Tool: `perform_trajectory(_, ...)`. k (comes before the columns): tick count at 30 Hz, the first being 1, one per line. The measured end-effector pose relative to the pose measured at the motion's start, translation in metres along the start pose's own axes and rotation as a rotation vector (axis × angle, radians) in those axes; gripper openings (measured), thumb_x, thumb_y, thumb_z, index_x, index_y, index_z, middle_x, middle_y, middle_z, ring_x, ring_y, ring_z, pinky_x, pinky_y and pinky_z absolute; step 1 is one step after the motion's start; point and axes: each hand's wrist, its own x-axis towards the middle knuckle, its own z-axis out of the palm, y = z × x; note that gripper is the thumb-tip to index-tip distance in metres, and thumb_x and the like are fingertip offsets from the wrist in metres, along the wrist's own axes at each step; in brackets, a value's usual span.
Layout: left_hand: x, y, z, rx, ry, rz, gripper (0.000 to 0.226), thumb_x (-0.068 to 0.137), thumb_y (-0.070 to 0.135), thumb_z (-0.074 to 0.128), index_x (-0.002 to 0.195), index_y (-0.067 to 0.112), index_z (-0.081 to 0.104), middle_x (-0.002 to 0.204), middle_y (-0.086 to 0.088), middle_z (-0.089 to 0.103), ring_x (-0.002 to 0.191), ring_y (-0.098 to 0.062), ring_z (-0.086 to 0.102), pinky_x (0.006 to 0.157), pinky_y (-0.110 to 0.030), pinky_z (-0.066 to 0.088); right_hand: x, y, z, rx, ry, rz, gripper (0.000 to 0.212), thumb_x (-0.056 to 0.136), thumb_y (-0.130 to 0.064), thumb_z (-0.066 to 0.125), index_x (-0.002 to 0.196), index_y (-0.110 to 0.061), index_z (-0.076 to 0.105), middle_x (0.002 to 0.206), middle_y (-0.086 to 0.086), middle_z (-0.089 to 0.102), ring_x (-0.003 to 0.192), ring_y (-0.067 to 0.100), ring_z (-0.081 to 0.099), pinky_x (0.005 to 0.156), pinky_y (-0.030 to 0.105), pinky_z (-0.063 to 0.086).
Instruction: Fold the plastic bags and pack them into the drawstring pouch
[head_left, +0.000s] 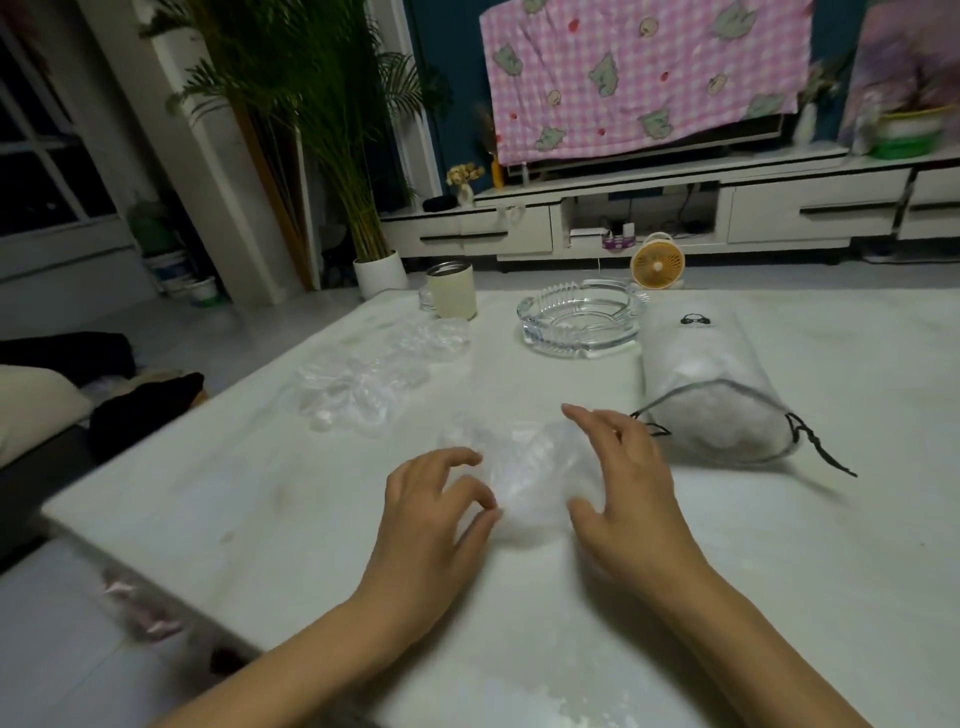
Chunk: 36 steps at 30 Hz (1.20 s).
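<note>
At frame centre we press a clear plastic bag (524, 467) onto the white table (291, 499) between our left hand (431, 514), fingertips pinching its near edge, and right hand (623, 478), fingers spread, with bare tabletop nearer us, loose bags (363, 384) upper left, and the drawstring pouch (711, 395) and ashtray (579, 322) crowding the right.

I see both hands over a clear plastic bag (524, 467) on the white table (260, 499). My left hand (431, 509) pinches its near edge with curled fingers; my right hand (623, 478) rests spread on its right side. The drawstring pouch (711, 395) lies just right, mouth toward me. More crumpled bags (363, 384) sit behind, near a glass ashtray (582, 322) and cream cup (452, 291).
</note>
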Motion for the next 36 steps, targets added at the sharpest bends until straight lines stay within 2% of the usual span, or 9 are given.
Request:
perform_trajectory(2, -0.017, 0.015, -0.014, -0.017, -0.045, 0.074, 0.005, 0.088, 0.034, 0.051, 0.087, 0.029, 0.051, 0.115, 0.005, 0.058, 0.108, -0.011, 0.048, 0.095, -0.022, 0.027, -0.002, 0.002, -0.001, -0.247, -0.088, -0.078, 0.065, 0.075, -0.009, 0.063, 0.134, -0.034, 0.046, 0.151, 0.001, 0.018, 0.136, 0.018, 0.011, 0.104, 0.026, 0.006)
perform_trajectory(5, -0.031, 0.022, -0.029, -0.108, -0.006, 0.017, 0.006, 0.092, 0.036, 0.047, 0.089, 0.031, 0.048, 0.116, 0.016, 0.057, 0.118, -0.002, 0.047, 0.103, -0.025, 0.027, -0.003, 0.007, -0.004, -0.256, -0.040, -0.181, 0.021, 0.065, -0.021, 0.073, 0.084, -0.029, 0.073, 0.129, 0.007, 0.056, 0.126, 0.031, 0.044, 0.088, 0.025, 0.017)
perform_trajectory(9, -0.019, 0.037, -0.056, -0.412, 0.177, -0.414, 0.011, 0.095, 0.023, 0.054, 0.085, 0.027, 0.051, 0.090, 0.013, 0.063, 0.099, 0.012, 0.054, 0.084, -0.011, 0.037, -0.009, -0.007, -0.028, 0.308, -0.174, 0.030, 0.009, 0.083, -0.019, 0.070, 0.079, -0.011, 0.072, 0.089, -0.002, 0.068, 0.076, -0.003, 0.057, 0.069, 0.011, 0.036)
perform_trajectory(15, 0.006, 0.060, -0.073, -0.643, 0.263, -0.737, 0.015, 0.096, 0.016, 0.048, 0.083, 0.010, 0.052, 0.065, -0.002, 0.055, 0.050, -0.003, 0.050, 0.049, -0.015, 0.040, -0.022, -0.024, -0.044, 0.809, -0.011, 0.439, 0.012, 0.088, -0.015, 0.063, 0.077, -0.014, 0.067, 0.074, 0.003, 0.059, 0.070, 0.019, 0.053, 0.063, 0.028, 0.046)
perform_trajectory(19, 0.008, 0.054, -0.054, -0.631, 0.182, -0.840, 0.018, 0.095, 0.002, 0.043, 0.084, -0.001, 0.058, 0.070, 0.001, 0.057, 0.066, -0.011, 0.053, 0.052, -0.008, 0.040, -0.032, -0.024, -0.065, 0.713, 0.033, 0.484, 0.013, 0.090, -0.013, 0.061, 0.077, -0.010, 0.063, 0.068, 0.003, 0.051, 0.051, 0.011, 0.041, 0.045, 0.020, 0.036)
perform_trajectory(23, 0.008, 0.035, -0.027, -0.641, 0.053, -1.067, 0.024, 0.094, 0.016, 0.054, 0.072, 0.008, 0.058, 0.068, -0.003, 0.057, 0.053, -0.012, 0.050, 0.045, -0.022, 0.036, -0.043, -0.004, -0.082, 0.513, 0.071, 0.486, 0.019, 0.090, -0.007, 0.059, 0.072, -0.002, 0.058, 0.042, -0.005, 0.041, 0.031, 0.005, 0.030, 0.033, 0.015, 0.025)
perform_trajectory(27, 0.015, 0.024, -0.024, -0.841, 0.127, -1.315, 0.037, 0.099, 0.036, 0.043, 0.085, 0.003, 0.054, 0.063, -0.007, 0.052, 0.041, -0.016, 0.045, 0.041, -0.020, 0.035, -0.061, 0.019, -0.101, 0.317, 0.023, 0.535, 0.012, 0.090, -0.012, 0.062, 0.080, -0.005, 0.059, 0.060, 0.004, 0.053, 0.043, 0.009, 0.044, 0.035, 0.015, 0.034)
perform_trajectory(33, 0.010, 0.103, -0.032, -0.324, -0.266, -0.773, 0.079, 0.076, 0.062, 0.061, 0.135, 0.018, 0.035, 0.129, -0.006, 0.040, 0.125, -0.025, 0.040, 0.103, -0.037, 0.036, -0.071, 0.027, -0.108, 0.264, 0.021, 0.549, 0.018, 0.086, -0.028, 0.067, 0.094, -0.015, 0.058, 0.086, 0.007, 0.059, 0.061, 0.018, 0.052, 0.056, 0.030, 0.044)
perform_trajectory(36, 0.006, 0.116, -0.021, -0.139, -0.323, -0.628, 0.044, 0.086, 0.032, 0.060, 0.126, 0.016, 0.047, 0.125, -0.006, 0.049, 0.118, -0.026, 0.046, 0.094, -0.033, 0.040, -0.076, 0.032, -0.100, 0.176, 0.068, 0.489, 0.019, 0.085, -0.020, 0.068, 0.069, -0.014, 0.059, 0.061, 0.000, 0.057, 0.056, 0.019, 0.049, 0.061, 0.033, 0.041)
